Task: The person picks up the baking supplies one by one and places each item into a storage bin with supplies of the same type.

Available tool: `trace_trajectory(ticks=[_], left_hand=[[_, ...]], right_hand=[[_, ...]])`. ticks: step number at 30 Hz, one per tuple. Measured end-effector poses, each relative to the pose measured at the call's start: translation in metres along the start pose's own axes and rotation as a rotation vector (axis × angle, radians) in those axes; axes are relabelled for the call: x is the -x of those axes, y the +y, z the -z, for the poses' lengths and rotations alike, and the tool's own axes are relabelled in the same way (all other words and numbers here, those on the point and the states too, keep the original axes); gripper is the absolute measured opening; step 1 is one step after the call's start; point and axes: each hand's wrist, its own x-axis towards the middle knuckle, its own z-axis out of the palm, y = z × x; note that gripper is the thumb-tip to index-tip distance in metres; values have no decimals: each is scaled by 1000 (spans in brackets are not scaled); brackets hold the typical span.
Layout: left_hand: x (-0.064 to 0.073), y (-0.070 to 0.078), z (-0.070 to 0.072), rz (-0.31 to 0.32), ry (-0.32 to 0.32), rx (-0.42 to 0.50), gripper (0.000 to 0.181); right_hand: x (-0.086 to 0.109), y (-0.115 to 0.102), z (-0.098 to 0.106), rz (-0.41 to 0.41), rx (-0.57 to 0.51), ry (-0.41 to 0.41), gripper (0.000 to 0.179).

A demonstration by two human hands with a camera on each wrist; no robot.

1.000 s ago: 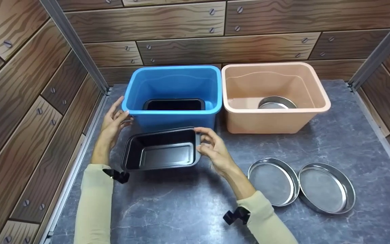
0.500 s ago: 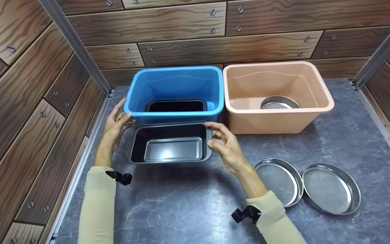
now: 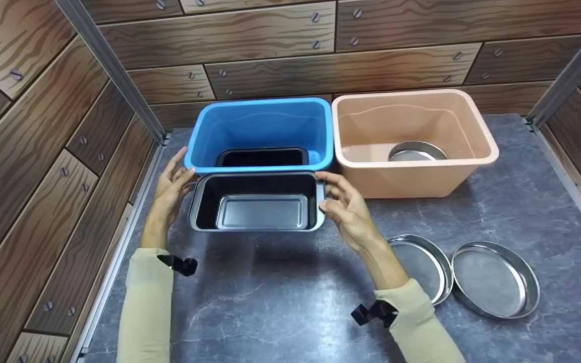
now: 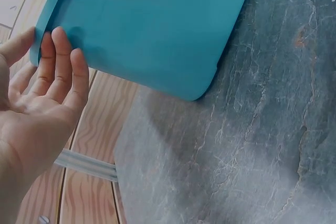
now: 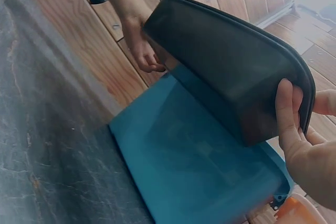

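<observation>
Pan of black metal, rectangular and rimmed [image 3: 263, 213], is held above the dark grey marbled table [image 3: 260, 312], just in front of the blue rectangular plastic bin [image 3: 265, 103], its hollow tilted toward the head camera. Right hand [image 3: 347, 209] pinches the pan's right end, thumb and fingers closed on either side of the rim. Left hand [image 3: 168, 187] grips the blue bin's near left corner, fingers partly curled about its lip. Contact between pan and bin cannot be determined. Inside the blue bin lies a second black rectangular pan [image 3: 263, 157]. Immediately to the right stands a peach rectangular plastic bin [image 3: 401, 181], containing a round silver metal pan [image 3: 416, 153]. Two further round silver pans [image 3: 489, 280] lie side by side on the table at right, the nearer one to the hands partly hidden by the right forearm. Wood-plank-patterned walls [image 3: 270, 30] enclose the table.
</observation>
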Motion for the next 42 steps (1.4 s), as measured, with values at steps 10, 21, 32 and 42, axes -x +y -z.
trace_trajectory(ticks=[10,21,32,42], left_hand=[[0,1,1,-10,22,17,65],[-7,1,-2,-21,-8,17,66],[-4,-2,-1,-3,-1,45,67],[-3,-2,0,-11,-1,17,67]], right_hand=[[-12,-17,1,50,-53,-11,57],[-21,-36,5,96,-39,6,55],[-33,-46,8,100,-46,38,53],[-49,-52,10,151,-65,95,52]])
